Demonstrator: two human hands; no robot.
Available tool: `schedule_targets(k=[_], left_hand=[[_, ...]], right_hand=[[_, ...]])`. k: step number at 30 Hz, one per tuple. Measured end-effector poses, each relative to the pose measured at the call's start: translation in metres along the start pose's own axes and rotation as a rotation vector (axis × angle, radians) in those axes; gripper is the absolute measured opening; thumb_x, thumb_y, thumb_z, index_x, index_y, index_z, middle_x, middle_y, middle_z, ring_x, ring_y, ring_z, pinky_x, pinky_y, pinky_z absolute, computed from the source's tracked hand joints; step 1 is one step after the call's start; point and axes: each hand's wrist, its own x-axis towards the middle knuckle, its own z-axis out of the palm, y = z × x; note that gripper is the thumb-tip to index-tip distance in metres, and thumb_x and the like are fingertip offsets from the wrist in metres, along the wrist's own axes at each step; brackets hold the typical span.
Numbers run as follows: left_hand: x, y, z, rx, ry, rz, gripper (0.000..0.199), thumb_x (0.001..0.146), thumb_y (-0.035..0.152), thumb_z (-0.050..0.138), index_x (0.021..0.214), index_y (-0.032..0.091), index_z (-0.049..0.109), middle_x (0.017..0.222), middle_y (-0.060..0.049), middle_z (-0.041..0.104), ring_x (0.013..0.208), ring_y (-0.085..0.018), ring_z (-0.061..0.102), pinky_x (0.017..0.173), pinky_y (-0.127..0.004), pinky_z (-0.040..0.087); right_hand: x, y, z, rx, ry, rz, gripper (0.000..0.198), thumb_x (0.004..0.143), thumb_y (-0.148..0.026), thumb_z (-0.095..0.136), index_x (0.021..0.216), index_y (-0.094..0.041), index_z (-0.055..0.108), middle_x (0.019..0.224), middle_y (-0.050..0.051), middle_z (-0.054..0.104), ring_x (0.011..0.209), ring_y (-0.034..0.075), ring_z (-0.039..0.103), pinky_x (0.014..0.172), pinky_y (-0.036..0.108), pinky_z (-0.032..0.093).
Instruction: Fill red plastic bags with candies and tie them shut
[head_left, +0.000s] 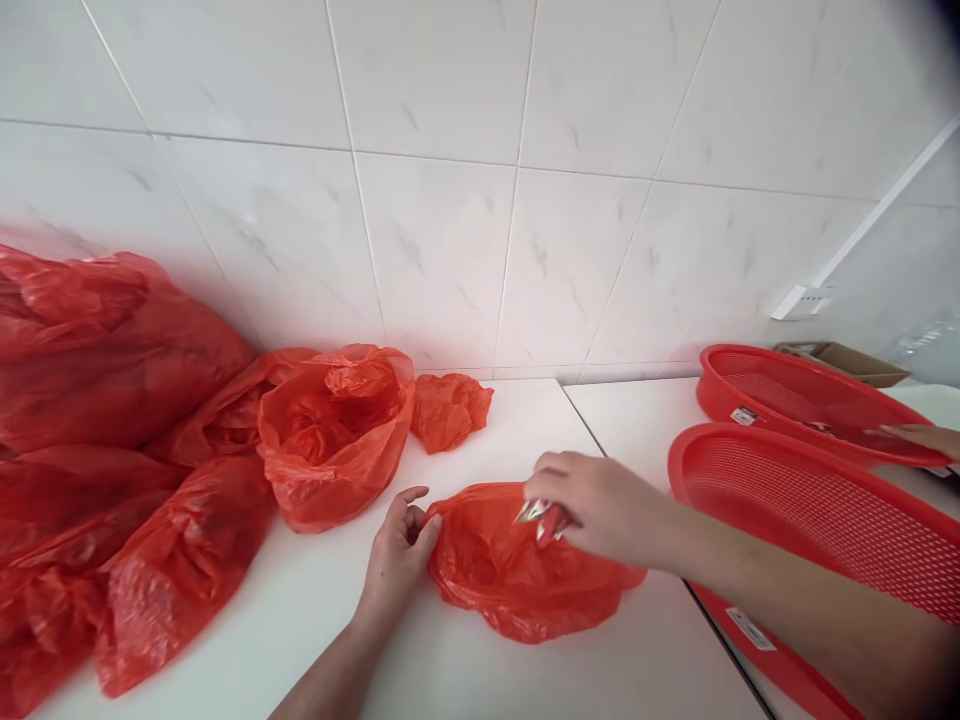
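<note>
An orange-red plastic bag (525, 605) lies on the white table with its mouth spread open. My left hand (401, 548) pinches the left edge of that mouth between thumb and fingers. Over the bag's right side hovers my right hand (589, 500), its fingers closed on small shiny wrapped packets (551, 522) in red and silvery foil. What the packets contain cannot be made out. Parts of them are hidden by the fingers.
Several red plastic bags (187, 560) crowd the left side, with an open one (337, 450) and a crumpled one (450, 410) near the tiled wall. Two red mesh baskets (720, 440) stand at right. Another person's hand (922, 436) reaches into the farther basket. Behind is a cardboard box (847, 362).
</note>
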Motion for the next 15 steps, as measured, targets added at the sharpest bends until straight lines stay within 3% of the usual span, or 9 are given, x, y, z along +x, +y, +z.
schedule_targets(k=[4,8,11,15], left_hand=[[0.001,-0.004,0.0,0.003,-0.006,0.014,0.039,0.083,0.044,0.052,0.116,0.024,0.045,0.061,0.008,0.043,0.056,-0.011,0.042,0.057,-0.023,0.039],[0.002,-0.006,0.0,0.02,-0.014,0.035,0.037,0.085,0.044,0.05,0.115,0.024,0.045,0.063,0.008,0.042,0.057,-0.011,0.042,0.059,-0.023,0.039],[0.004,-0.006,0.0,0.029,-0.019,0.052,0.037,0.084,0.043,0.05,0.114,0.022,0.045,0.063,0.007,0.044,0.058,-0.012,0.043,0.058,-0.023,0.039],[0.005,-0.005,0.0,0.03,-0.014,0.052,0.038,0.082,0.044,0.052,0.113,0.021,0.047,0.063,0.007,0.044,0.057,-0.012,0.044,0.056,-0.024,0.038]], right_hand=[[0.022,-0.005,0.038,-0.074,-0.162,-0.12,0.029,0.069,-0.005,0.057,0.091,-0.024,0.061,0.087,-0.001,0.058,0.074,0.013,0.053,0.057,0.022,0.035],[0.021,0.001,0.034,0.035,-0.157,-0.051,0.045,0.069,-0.019,0.068,0.112,-0.03,0.06,0.107,0.0,0.062,0.094,0.02,0.056,0.073,0.028,0.044],[0.002,0.008,0.005,0.127,-0.051,0.113,0.038,0.078,-0.02,0.057,0.114,-0.033,0.061,0.116,-0.001,0.061,0.102,0.019,0.056,0.085,0.03,0.045],[-0.049,0.037,-0.024,0.114,0.107,0.521,0.032,0.084,-0.034,0.054,0.114,-0.035,0.061,0.116,-0.002,0.062,0.099,0.02,0.059,0.082,0.032,0.048]])
